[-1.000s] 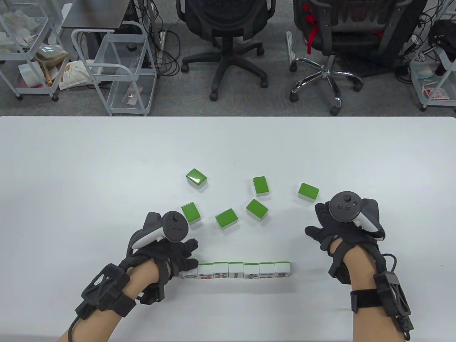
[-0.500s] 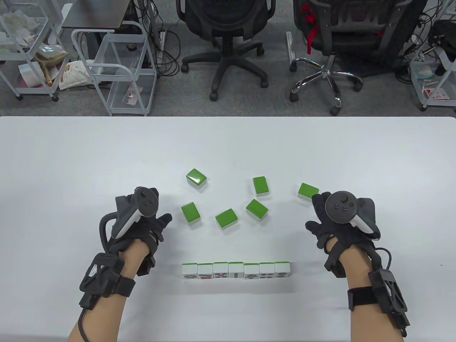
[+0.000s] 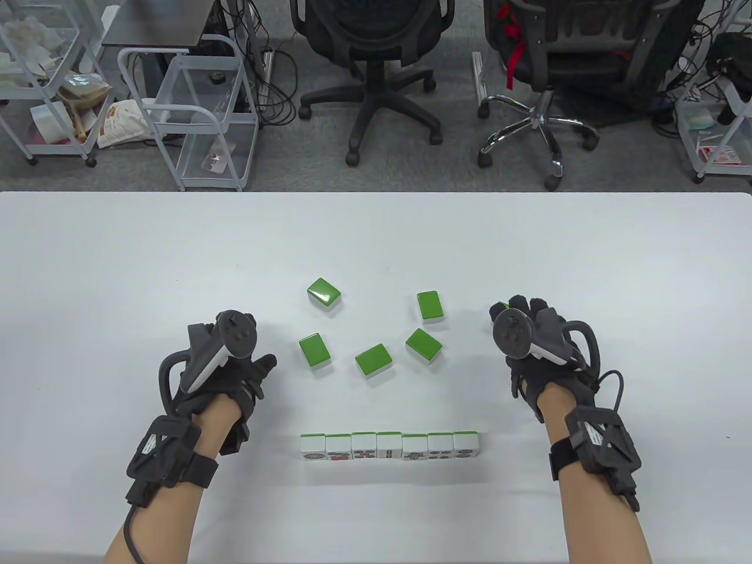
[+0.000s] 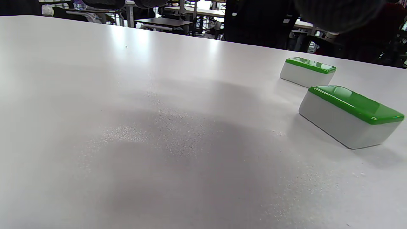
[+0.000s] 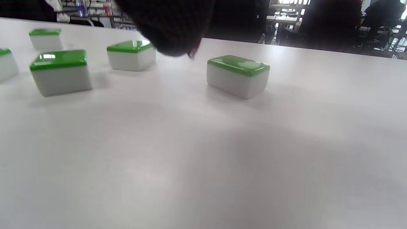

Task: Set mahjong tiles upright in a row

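Nearest the table's front edge, a row of seven upright tiles (image 3: 389, 446) stands edge to edge, white faces toward the person; the printed marks show circles, red and green strokes, but none reads as legible writing. White table (image 3: 117, 264) lies bare on both sides of the row and in front of it.

At ten o'clock from the row, the left hand (image 3: 226, 376) rests low on the table, holding nothing, fingers loosely spread toward a flat tile (image 3: 315, 351) just beside it. The tracker (image 3: 226, 346) on its back shows only buttons, no readable label.

At two o'clock from the row, the right hand (image 3: 531, 352) hangs over the outer tile (image 5: 237, 75), fingertips above it; whether they touch or pinch it cannot be told.

Farther out, four more green-backed tiles lie face down: at (image 3: 373, 359), (image 3: 423, 344), (image 3: 429, 305) and the farthest (image 3: 324, 293), all apart from each other. Beyond them at twelve o'clock the tabletop runs open to its far edge.
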A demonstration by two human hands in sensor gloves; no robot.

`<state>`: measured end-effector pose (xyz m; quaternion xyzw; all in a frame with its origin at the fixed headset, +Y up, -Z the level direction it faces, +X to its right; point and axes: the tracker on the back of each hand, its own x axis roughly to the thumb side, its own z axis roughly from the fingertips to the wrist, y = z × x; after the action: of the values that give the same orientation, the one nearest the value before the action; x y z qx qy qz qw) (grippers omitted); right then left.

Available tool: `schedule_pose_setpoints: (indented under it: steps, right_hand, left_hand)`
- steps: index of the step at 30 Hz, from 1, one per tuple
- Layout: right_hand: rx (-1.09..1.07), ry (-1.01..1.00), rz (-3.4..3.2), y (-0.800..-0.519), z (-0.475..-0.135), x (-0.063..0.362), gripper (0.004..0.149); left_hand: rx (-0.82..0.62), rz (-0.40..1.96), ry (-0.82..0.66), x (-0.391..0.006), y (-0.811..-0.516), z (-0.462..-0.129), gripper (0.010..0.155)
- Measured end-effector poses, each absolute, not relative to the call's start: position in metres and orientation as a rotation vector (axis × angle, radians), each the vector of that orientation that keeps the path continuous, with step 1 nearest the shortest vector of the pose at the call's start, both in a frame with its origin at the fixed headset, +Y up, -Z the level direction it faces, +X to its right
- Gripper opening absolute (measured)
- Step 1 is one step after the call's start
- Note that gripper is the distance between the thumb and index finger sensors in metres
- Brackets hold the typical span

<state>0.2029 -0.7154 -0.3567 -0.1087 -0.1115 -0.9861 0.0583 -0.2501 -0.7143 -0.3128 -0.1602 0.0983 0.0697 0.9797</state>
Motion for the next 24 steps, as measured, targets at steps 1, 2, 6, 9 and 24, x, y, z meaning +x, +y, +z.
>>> schedule_pose_setpoints:
  steps: [1, 2, 6, 9, 24]
  right_hand:
    - [-0.327, -0.352, -2.975, -0.718, -0.361, 0.202, 0.083]
    - [-0.325, -0.379, -2.973, -0.722, -0.369, 0.2, 0.083]
    - [-0.309, -0.536, -3.029, -0.741, -0.393, 0.197, 0.081]
    - [-0.254, -0.648, -2.975, -0.753, -0.409, 0.199, 0.076]
    - [-0.419, -0.551, -2.962, -0.742, -0.399, 0.203, 0.08]
  left_hand:
    - [-0.323, 0.137, 0.197, -0.25, -0.714, -0.313, 0.083]
    - [-0.324, 0.132, 0.198, -0.249, -0.714, -0.313, 0.083]
    - [-0.33, 0.13, 0.185, -0.248, -0.715, -0.312, 0.083]
    - [-0.334, 0.132, 0.178, -0.247, -0.715, -0.311, 0.084]
    - [-0.34, 0.138, 0.186, -0.252, -0.717, -0.312, 0.083]
